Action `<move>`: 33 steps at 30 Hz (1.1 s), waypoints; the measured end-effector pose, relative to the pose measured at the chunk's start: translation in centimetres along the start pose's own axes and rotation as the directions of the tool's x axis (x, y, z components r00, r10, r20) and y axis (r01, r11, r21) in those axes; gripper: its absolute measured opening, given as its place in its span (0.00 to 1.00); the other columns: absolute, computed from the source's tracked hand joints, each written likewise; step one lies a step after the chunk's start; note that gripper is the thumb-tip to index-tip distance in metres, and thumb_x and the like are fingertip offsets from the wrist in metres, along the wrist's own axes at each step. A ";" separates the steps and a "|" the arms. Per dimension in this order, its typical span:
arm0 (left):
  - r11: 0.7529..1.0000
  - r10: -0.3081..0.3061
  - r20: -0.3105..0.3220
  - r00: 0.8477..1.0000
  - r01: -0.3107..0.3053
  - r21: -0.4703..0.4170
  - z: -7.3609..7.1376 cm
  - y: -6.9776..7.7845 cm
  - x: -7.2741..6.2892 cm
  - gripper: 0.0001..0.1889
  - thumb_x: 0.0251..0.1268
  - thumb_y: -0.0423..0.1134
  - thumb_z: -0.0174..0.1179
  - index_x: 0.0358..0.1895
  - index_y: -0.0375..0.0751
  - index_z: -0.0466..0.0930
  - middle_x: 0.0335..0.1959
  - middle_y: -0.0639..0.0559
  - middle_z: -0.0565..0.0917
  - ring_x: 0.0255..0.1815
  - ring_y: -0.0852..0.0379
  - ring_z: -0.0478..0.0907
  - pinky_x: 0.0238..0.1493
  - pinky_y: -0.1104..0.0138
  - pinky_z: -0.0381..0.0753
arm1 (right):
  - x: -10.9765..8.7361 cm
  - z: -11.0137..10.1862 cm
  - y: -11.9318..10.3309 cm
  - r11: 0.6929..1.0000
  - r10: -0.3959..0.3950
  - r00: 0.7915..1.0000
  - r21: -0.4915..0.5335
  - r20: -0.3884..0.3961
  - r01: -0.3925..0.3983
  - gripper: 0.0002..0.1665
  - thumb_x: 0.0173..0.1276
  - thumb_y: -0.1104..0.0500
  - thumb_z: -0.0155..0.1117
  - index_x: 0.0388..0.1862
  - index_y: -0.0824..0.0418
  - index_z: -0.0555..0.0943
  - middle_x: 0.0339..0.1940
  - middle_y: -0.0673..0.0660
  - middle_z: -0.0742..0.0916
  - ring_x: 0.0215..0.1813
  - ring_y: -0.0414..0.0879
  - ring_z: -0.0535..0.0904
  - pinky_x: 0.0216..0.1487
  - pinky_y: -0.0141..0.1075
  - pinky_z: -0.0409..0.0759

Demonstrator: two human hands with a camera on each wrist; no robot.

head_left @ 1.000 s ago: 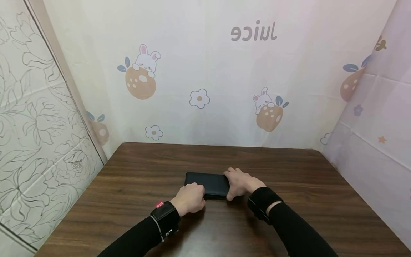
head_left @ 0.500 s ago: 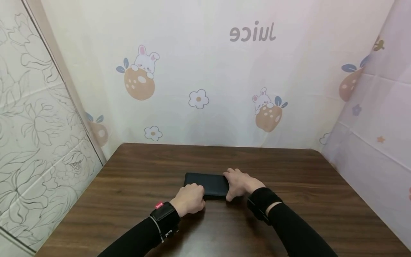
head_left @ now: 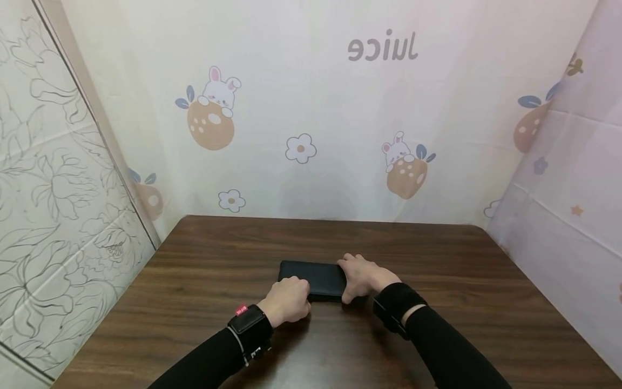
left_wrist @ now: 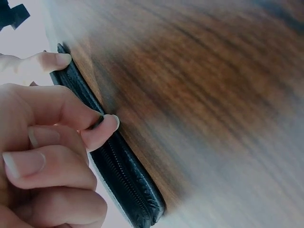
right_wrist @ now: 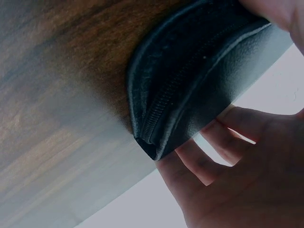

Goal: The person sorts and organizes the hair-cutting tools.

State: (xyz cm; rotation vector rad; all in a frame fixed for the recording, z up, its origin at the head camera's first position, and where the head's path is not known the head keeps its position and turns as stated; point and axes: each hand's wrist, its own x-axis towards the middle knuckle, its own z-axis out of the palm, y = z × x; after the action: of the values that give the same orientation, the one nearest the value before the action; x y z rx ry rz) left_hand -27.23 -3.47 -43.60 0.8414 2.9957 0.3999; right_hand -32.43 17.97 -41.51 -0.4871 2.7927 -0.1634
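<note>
A black zip wallet [head_left: 323,280] lies flat on the brown wooden table, its zipped edge facing me. My left hand [head_left: 286,300] is at that near edge, fingers curled. In the left wrist view its thumb and forefinger pinch a small dark zipper pull [left_wrist: 99,122], mostly hidden between the fingertips; closed zipper teeth [left_wrist: 121,173] run along the edge beside them. My right hand [head_left: 362,276] grips the wallet's right end, thumb on the near side and fingers on the far side. The right wrist view shows the zip [right_wrist: 164,102] curving round that end.
The wood-grain tabletop [head_left: 214,254] spreads out around the wallet. Behind it hangs a pale curtain [head_left: 272,97] printed with rabbits, fruit and flowers, with another pale sheet [head_left: 573,216] at the right. A panel with line-drawn flowers [head_left: 63,189] stands along the left.
</note>
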 end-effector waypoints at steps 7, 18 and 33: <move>1.000 0.000 -0.004 1.000 0.000 -0.001 0.3 -0.1 -0.1 0.17 0.57 0.33 0.63 0.14 0.47 0.68 0.15 0.58 0.64 0.17 0.60 0.65 0.19 0.63 0.68 | -0.1 0.0 0.0 1.000 0.010 1.000 0.024 0.012 -0.010 0.52 0.50 0.53 0.81 0.73 0.63 0.70 0.69 0.60 0.73 0.63 0.56 0.70 0.60 0.54 0.72; 1.000 0.005 0.001 1.000 -0.005 -0.014 0.2 -0.3 -0.3 0.18 0.57 0.32 0.62 0.14 0.47 0.66 0.15 0.59 0.62 0.16 0.61 0.61 0.19 0.65 0.65 | -0.1 0.2 0.0 1.000 0.006 1.000 0.024 0.022 -0.006 0.51 0.50 0.54 0.81 0.73 0.63 0.70 0.70 0.60 0.72 0.63 0.57 0.69 0.60 0.54 0.72; 1.000 0.000 0.009 1.000 0.000 0.024 -0.3 -0.3 -0.2 0.12 0.58 0.32 0.64 0.20 0.45 0.74 0.18 0.56 0.69 0.19 0.59 0.66 0.20 0.63 0.70 | 0.1 -0.1 -0.2 1.000 0.002 1.000 0.007 0.007 -0.002 0.51 0.50 0.54 0.81 0.73 0.62 0.70 0.69 0.60 0.73 0.61 0.57 0.70 0.57 0.53 0.73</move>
State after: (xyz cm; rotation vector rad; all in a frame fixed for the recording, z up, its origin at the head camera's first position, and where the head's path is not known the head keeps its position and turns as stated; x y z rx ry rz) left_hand -27.25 -3.90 -43.44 0.8430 2.9977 0.3598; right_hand -32.45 17.74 -41.42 -0.4827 2.7852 -0.1703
